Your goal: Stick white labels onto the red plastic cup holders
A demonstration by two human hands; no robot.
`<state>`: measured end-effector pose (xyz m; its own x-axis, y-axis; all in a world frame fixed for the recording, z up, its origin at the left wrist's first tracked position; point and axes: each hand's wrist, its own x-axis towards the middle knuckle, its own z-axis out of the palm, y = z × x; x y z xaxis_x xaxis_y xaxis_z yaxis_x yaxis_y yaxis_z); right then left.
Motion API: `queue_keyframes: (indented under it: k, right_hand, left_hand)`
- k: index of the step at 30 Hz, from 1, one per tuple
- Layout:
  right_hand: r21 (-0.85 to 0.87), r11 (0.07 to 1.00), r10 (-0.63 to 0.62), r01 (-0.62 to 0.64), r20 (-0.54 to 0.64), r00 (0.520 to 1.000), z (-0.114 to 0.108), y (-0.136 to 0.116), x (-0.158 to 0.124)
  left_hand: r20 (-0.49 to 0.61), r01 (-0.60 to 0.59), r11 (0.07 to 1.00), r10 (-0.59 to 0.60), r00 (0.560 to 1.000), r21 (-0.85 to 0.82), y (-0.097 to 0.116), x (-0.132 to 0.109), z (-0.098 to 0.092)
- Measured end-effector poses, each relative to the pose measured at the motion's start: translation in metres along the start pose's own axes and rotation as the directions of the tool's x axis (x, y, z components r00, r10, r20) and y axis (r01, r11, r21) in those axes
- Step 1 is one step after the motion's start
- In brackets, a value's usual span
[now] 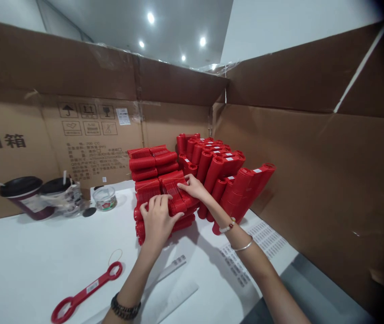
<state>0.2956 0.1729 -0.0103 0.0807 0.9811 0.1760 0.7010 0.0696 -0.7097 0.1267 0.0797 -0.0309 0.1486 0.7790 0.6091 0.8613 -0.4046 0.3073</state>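
Observation:
Bundles of red plastic ring-ended wrenches [153, 162], nested edge to edge, lie piled on the white table. My left hand [158, 218] curves over the near part of this pile, fingers bent and thumb apart, gripping a bundle at its near side. The far right part of the same top bundle [173, 182] is under the fingers of my right hand [194, 186]. Thin bands seem to cross the upper bundles. Just right of the pile, more red bundles [214, 168] stand on end, with white labels on their edges. My fingertips are partly hidden among the red pieces.
A single labelled red wrench [89, 290] lies front left beside a rubber band [115, 256]. Sticker sheets [237, 265] and paper strips [178, 299] are on the table [16, 265]. Lidded cups [26, 198] and a clear tub [104, 199] stand back left. Cardboard walls [296, 180] enclose the table.

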Motion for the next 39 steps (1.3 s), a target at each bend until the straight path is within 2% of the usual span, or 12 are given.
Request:
queue_keyframes:
  k: [9, 14, 20, 23, 29, 36, 39]
  right_hand:
    - [0.128, 0.991, -0.028, 0.029, -0.005, 1.000, 0.004, 0.011, 0.002]
    - [0.196, 0.981, -0.019, 0.012, 0.031, 0.999, 0.008, 0.019, 0.004]
    - [0.176, 0.984, -0.021, 0.010, 0.059, 0.998, 0.006, 0.019, 0.006]
    - [0.111, 0.994, -0.028, 0.023, 0.040, 0.999, 0.003, 0.011, -0.002]
    - [-0.023, 0.995, -0.094, 0.092, -0.070, 0.993, 0.000, -0.010, -0.031]
    - [0.044, 0.983, -0.169, 0.176, -0.125, 0.978, -0.006, 0.000, -0.056]
    - [0.102, 0.971, -0.200, 0.217, -0.155, 0.968, -0.004, 0.006, -0.059]
  left_hand:
    - [-0.067, -0.025, 0.998, 0.022, 0.998, -0.053, -0.008, 0.003, 0.001]
    - [-0.083, -0.016, 0.995, 0.007, 0.997, -0.103, -0.012, 0.002, 0.003]
    - [-0.102, 0.005, 0.992, -0.018, 0.995, -0.125, -0.013, 0.000, 0.004]
    - [-0.084, -0.003, 0.996, -0.004, 0.996, -0.093, -0.011, 0.001, 0.006]
    - [-0.047, -0.058, 0.998, 0.058, 0.997, 0.011, -0.009, 0.005, 0.010]
    - [0.039, -0.184, 0.981, 0.181, 0.983, 0.060, -0.010, 0.008, 0.011]
    - [0.037, -0.193, 0.980, 0.192, 0.981, 0.042, -0.010, 0.008, 0.015]
